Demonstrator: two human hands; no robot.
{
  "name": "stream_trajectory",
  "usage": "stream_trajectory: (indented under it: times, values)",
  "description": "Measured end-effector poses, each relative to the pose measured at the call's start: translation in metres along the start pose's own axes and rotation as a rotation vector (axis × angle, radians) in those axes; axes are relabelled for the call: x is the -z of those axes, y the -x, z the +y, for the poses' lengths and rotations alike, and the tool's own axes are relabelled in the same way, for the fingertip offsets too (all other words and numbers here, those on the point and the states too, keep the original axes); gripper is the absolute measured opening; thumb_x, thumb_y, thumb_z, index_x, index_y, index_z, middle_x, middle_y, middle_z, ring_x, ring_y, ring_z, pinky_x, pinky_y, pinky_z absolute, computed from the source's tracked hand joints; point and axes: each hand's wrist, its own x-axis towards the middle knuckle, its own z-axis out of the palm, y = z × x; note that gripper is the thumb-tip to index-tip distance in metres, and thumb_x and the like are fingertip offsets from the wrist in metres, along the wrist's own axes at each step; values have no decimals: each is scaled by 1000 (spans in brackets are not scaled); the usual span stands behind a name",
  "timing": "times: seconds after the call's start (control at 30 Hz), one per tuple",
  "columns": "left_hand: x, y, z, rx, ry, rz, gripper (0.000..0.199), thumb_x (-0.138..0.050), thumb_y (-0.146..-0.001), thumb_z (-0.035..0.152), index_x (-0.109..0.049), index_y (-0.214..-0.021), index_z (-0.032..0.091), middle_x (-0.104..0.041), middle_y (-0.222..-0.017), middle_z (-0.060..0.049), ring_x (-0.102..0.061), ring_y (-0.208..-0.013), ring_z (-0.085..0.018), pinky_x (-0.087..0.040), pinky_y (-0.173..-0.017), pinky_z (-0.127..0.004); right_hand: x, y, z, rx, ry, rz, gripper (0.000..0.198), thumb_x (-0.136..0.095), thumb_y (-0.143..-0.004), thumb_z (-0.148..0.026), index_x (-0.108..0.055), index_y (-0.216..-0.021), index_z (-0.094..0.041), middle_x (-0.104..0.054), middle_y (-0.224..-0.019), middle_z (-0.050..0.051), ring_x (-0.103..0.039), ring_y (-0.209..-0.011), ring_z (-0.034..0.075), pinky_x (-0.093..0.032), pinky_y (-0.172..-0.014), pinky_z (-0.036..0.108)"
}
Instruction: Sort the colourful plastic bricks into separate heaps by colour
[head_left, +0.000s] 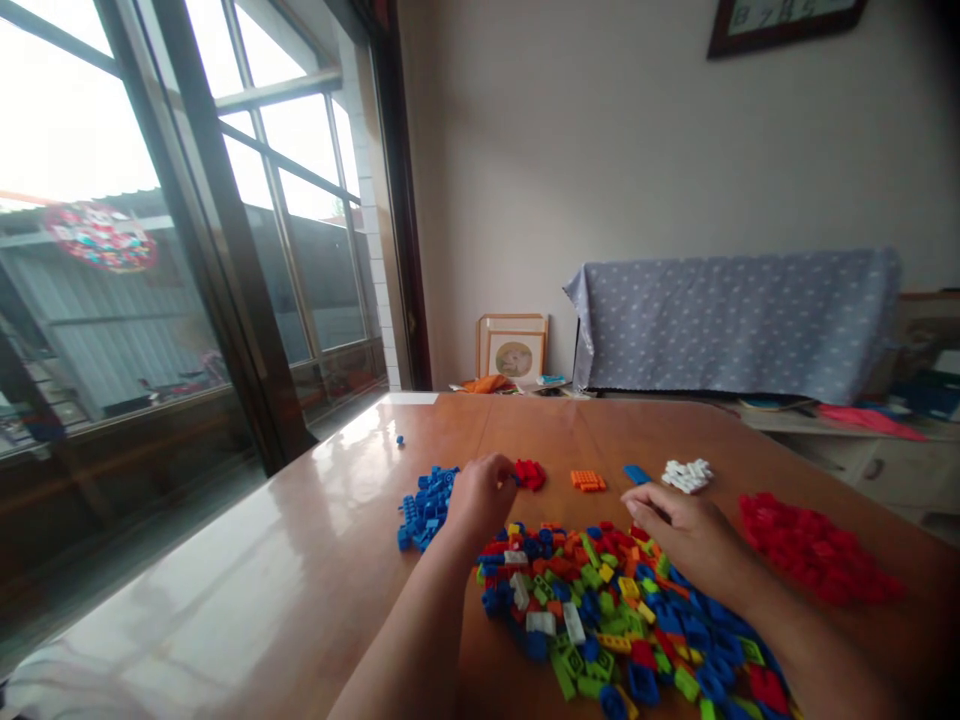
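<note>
Nearest thing is a big mixed-colour brick pile (600, 600) — it spreads towards the counter's (300, 590) near edge, its long axis slanting from far left to near right. Both forearms flank it. Off by the right edge sits a heap of red bricks (817, 550), outside the right arm.

The right hand (675, 515) is over the pile's far right part, fingers bent, thumb close to the forefinger; can't tell if anything's in there. The left hand (484, 495) is past the pile's far left end, fingers curled in narrow — can't tell if it's gripping a brick either. The blue brick pile (425, 510) is just to its left, partly behind it.

The small red cluster (530, 475) is right off the left fingertips, towards the right edge, so that hand's clearly nearer. Orange bricks (587, 481) lie between the hands, a bit farther out, long side roughly along the far edge. A flat blue piece (637, 474) is just beyond the right fingertips, with white bricks (687, 475) beside it. One lone blue piece (400, 440) sits nearer the far left corner.
</note>
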Motion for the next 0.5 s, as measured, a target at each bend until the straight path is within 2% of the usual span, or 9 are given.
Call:
stream_trajectory:
  times: [0.1,0.2,0.37,0.5]
  values:
    - [14,-6,-21,197,-178,143,19,-56,-86,26,-70,-99,26,-74,-109,-6,-62,-106,-27,-41,-91,-37,-1,-1,3,9,11,10,32,-46,-96,-45,-70,-92,-24,-72,-82,2,-66,-79,22,-48,-72,29]
    - [23,-6,-37,355,-264,222,22,-53,-88,30,-71,-100,28,-74,-111,-8,-60,-110,-31,-38,-94,-44,-2,-1,6,13,21,25,33,-46,-96,-46,-70,-92,-24,-71,-80,2,-65,-77,21,-47,-69,29]
    - [29,-5,-48,457,-280,243,27,-49,-88,30,-73,-101,29,-74,-112,-9,-58,-114,-35,-34,-96,-52,-2,-3,12,20,32,60,32,-47,-95,-46,-69,-92,-24,-70,-79,2,-64,-77,21,-47,-70,29]
    - [32,-7,-51,512,-184,290,32,-46,-89,27,-72,-107,30,-71,-121,-8,-57,-118,-36,-35,-98,-55,-1,-4,20,-5,26,81,32,-48,-94,-48,-70,-93,-24,-71,-80,3,-64,-77,21,-47,-69,29]
